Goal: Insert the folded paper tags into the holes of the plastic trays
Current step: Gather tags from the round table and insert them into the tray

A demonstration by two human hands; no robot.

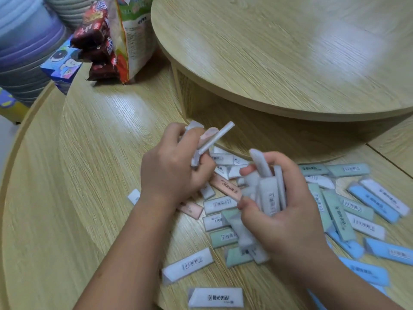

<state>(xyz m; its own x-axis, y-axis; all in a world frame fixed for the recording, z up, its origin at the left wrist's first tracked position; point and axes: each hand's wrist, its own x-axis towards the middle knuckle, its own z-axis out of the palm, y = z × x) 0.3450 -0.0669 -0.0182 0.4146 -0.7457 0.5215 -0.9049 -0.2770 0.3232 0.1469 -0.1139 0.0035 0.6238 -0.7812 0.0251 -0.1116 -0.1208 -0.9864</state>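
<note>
My left hand [174,166] grips a small bunch of clear plastic trays, with one white folded tag [218,138] sticking out up and to the right from its fingers. My right hand [283,211] holds a thicker bundle of white and green tagged trays [269,195] upright above the pile. Both hands hover just over the low wooden table [89,175]. Under and around them lie several loose folded tags and trays [225,204] in white, green, pink and blue, printed with barcodes.
A raised round wooden tabletop [290,52] fills the upper right. Snack bags [116,39] and a blue box [63,63] stand at the upper left, beside stacked plastic stools [24,52]. Blue tags [375,202] spread to the right edge.
</note>
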